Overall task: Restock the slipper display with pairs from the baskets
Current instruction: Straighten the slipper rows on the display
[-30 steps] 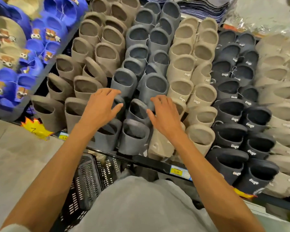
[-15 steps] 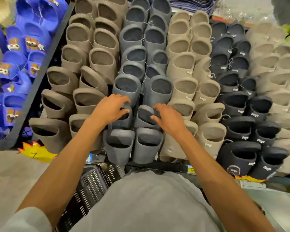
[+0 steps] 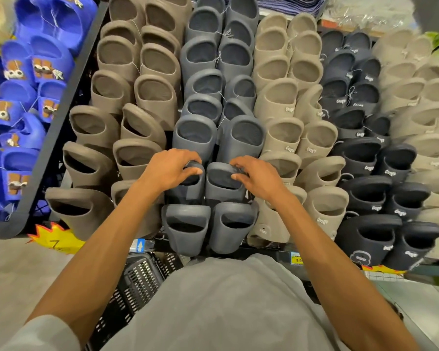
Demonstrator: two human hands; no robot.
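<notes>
Mid-frame, left hand (image 3: 169, 171) and right hand (image 3: 257, 179) each grip a strap of the slate-grey foam slipper pair (image 3: 221, 192), apparently seating it. Next likely means releasing and reaching the black plastic basket (image 3: 142, 277), lower centre.

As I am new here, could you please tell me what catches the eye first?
At the centre, the left hand and right hand each grip one slipper of a grey pair, second row from the front. Around them run colour columns: brown slippers left, beige slippers and black slippers right, and bright blue slippers far left.
</notes>
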